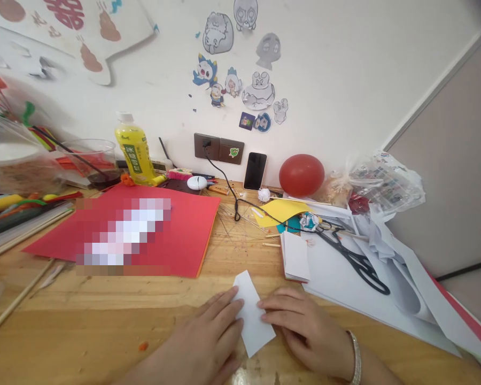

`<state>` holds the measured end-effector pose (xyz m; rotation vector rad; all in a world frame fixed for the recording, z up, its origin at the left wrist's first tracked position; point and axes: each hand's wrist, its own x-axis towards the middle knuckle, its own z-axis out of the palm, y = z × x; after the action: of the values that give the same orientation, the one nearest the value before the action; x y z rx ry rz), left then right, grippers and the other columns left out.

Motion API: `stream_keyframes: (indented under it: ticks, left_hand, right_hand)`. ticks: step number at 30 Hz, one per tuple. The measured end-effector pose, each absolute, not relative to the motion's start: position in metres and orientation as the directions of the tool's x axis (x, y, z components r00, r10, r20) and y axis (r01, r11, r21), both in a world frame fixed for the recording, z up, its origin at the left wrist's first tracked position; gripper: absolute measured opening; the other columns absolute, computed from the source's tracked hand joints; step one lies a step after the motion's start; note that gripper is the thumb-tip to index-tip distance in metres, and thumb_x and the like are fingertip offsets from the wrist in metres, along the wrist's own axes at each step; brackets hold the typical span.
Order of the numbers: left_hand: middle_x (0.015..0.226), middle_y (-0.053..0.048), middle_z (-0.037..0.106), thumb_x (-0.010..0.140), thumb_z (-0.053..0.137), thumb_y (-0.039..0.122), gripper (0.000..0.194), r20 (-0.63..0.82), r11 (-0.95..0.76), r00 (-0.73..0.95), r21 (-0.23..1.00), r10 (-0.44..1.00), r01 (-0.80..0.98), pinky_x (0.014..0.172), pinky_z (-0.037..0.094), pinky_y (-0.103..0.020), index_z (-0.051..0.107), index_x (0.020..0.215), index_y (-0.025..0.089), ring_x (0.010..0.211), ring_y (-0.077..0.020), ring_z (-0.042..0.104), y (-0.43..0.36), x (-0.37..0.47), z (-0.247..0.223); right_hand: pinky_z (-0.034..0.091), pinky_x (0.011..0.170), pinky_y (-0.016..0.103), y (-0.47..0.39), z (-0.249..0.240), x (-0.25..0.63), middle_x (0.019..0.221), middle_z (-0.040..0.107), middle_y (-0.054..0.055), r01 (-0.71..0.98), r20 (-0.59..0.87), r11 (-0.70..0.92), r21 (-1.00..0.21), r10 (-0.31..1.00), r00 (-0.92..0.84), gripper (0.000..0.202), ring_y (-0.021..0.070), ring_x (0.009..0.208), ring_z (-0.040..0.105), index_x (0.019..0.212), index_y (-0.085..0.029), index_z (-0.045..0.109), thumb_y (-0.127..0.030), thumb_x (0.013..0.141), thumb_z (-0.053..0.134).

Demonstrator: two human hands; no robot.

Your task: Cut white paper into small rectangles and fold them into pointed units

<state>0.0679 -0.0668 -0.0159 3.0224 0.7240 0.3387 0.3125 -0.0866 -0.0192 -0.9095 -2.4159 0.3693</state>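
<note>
A small folded piece of white paper [253, 323] lies on the wooden table [164, 326] near the front edge. On its left side rest the fingertips of my left hand [210, 337], fingers stretched out and lying flat. My right hand [304, 326], with a bracelet at the wrist, touches the paper's right edge with its fingertips, the fingers extended and slightly bent. Neither hand grips the paper; its upper and lower ends show between them. Behind my right hand stands a small stack of white folded paper [295, 256].
Red sheets [188, 235] lie at the left, with a yellow bottle [135, 152] behind. Black scissors [356, 259] rest on white sheets [324, 278] at the right. A phone [255, 171], a red balloon [302, 175] and a black cable [224, 176] are by the wall.
</note>
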Motion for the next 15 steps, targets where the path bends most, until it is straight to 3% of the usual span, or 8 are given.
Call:
stream_keyframes:
  ticks: [5,10,15]
  left_hand:
    - [0.12,-0.009,0.064,0.09,0.052,0.022,0.02,0.304,-0.926,0.878,0.045,0.37,0.375,0.1,0.043,-0.042,0.063,0.106,0.017,0.119,-0.0272,0.053,-0.073,0.069,-0.022]
    - [0.123,-0.007,0.062,0.092,0.05,0.032,0.03,0.191,-0.945,0.925,0.055,0.327,0.323,0.098,0.043,-0.037,0.059,0.117,0.017,0.115,-0.0243,0.056,-0.081,0.073,-0.017]
    - [0.129,-0.006,0.058,0.089,0.056,0.031,0.035,0.085,-0.947,0.943,0.035,0.321,0.319,0.1,0.041,-0.039,0.056,0.122,0.018,0.118,-0.0258,0.053,-0.078,0.073,-0.009]
  right_hand:
    - [0.051,0.084,0.036,-0.083,-0.023,0.307,0.102,0.07,0.007,0.478,0.423,0.795,-0.374,0.605,-0.675,0.018,0.0178,0.094,0.058,0.099,-0.019,0.061,-0.009,0.086,0.052]
    - [0.051,0.08,0.034,-0.083,-0.023,0.307,0.098,0.07,0.006,0.447,0.446,0.799,-0.401,0.597,-0.666,0.013,0.0176,0.089,0.055,0.091,-0.017,0.063,-0.008,0.085,0.056]
    - [0.049,0.081,0.033,-0.082,-0.023,0.309,0.097,0.07,0.004,0.438,0.391,0.717,-0.543,0.677,-0.624,0.006,0.0174,0.09,0.055,0.088,-0.019,0.065,-0.018,0.087,0.059]
